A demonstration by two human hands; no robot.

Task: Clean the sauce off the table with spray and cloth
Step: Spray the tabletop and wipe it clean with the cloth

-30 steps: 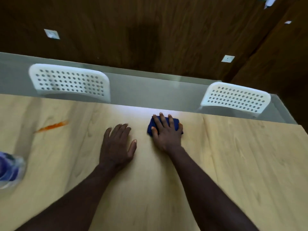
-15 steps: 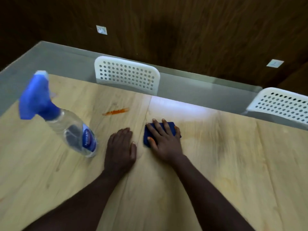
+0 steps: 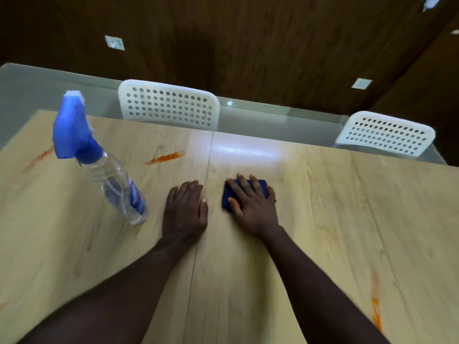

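Both hands lie flat on the light wood table (image 3: 323,244), side by side with a narrow gap of bare tabletop between them. Left hand (image 3: 185,212): palm down, fingers together and extended, holding nothing, resting just left of the seam that runs between the two table panels. Right hand (image 3: 253,204): palm down, fingers spread, pressing on a folded dark blue cloth (image 3: 227,194); the cloth shows at the thumb side and beyond the fingertips, the rest hidden under the palm. It is pinned flat, not gripped in a fist. Spray bottle (image 3: 116,184): clear body, blue trigger head, standing on the table to the left of the left hand, near it but apart, untouched by either hand. It appears tilted in this wide-angle view. Sauce streak (image 3: 165,157): orange, thin, slanted, on the tabletop beyond the left hand and to the right of the bottle's head, well clear of the cloth. A second orange smear (image 3: 42,155) lies at the far left, near the table edge behind the bottle. A third orange trail (image 3: 376,309) runs along the near right of the table, outside the right forearm. Two white perforated chair backs (image 3: 169,105) stand past the far edge of the table. Dark wood-panelled wall (image 3: 248,45) behind.
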